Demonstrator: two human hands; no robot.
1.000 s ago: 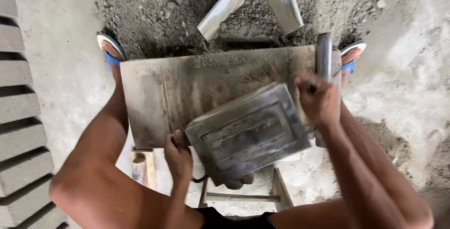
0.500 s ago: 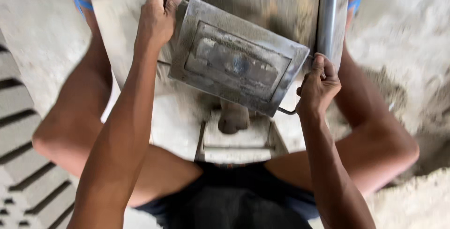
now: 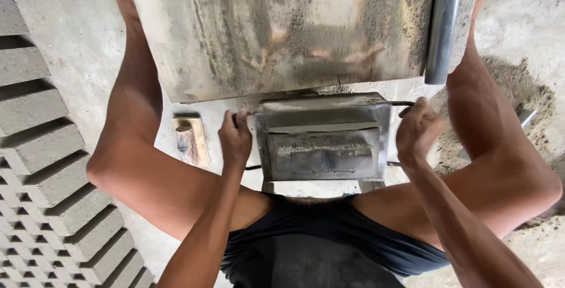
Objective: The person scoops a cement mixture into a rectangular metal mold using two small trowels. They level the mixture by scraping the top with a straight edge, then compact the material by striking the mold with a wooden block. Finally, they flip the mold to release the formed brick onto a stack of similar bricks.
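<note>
A grey metal block mould [image 3: 322, 141] sits upright in front of me, between my knees, its inside coated with cement. My left hand [image 3: 235, 138] grips the thin handle on its left side. My right hand [image 3: 416, 130] grips the handle on its right side. Just beyond the mould lies a large cement-stained metal board [image 3: 282, 29], with a round metal bar [image 3: 442, 26] resting along its right edge.
Rows of grey cast concrete blocks [image 3: 35, 146] fill the floor at the left. A small wooden piece [image 3: 190, 141] lies beside my left hand. A heap of sand-cement mix [image 3: 518, 88] spreads at the right. My feet in blue sandals flank the board.
The mould was held tilted above the board; now it stands level below the board's near edge. Both hands shifted to its side handles, and my view has swung downward.
</note>
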